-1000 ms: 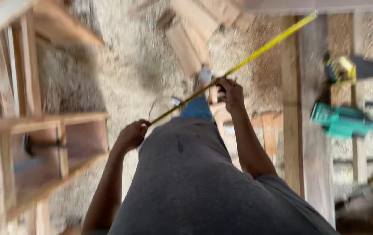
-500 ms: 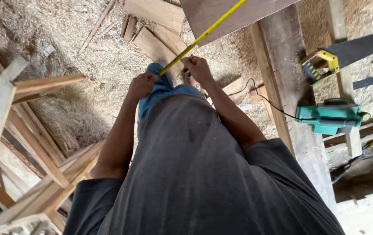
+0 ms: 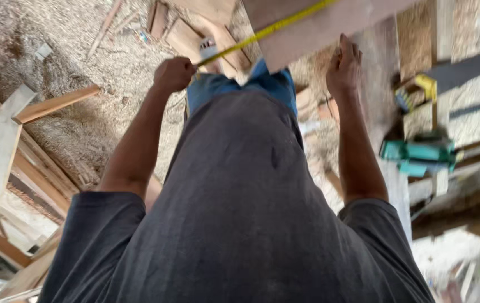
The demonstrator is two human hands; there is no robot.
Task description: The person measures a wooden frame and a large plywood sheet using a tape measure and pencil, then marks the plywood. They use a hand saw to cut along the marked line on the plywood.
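Sawdust covers the floor (image 3: 83, 50) under this person, who stands over a wide reddish board (image 3: 330, 28) with a yellow tape measure (image 3: 268, 28) stretched slantwise across it. The left hand (image 3: 174, 74) is a closed fist gripping the near end of the tape, out past the board's edge and above the blue trousers (image 3: 240, 87). The right hand (image 3: 344, 66) lies open, fingers spread flat on the board beside the tape. To the right sit a teal power tool (image 3: 419, 157) and a yellow tool (image 3: 416, 92) on planks, well apart from both hands. I'd judge the tape may twist or sag where it hangs unsupported between fist and board, spoiling the reading; the board could also shift if that flat palm eases off
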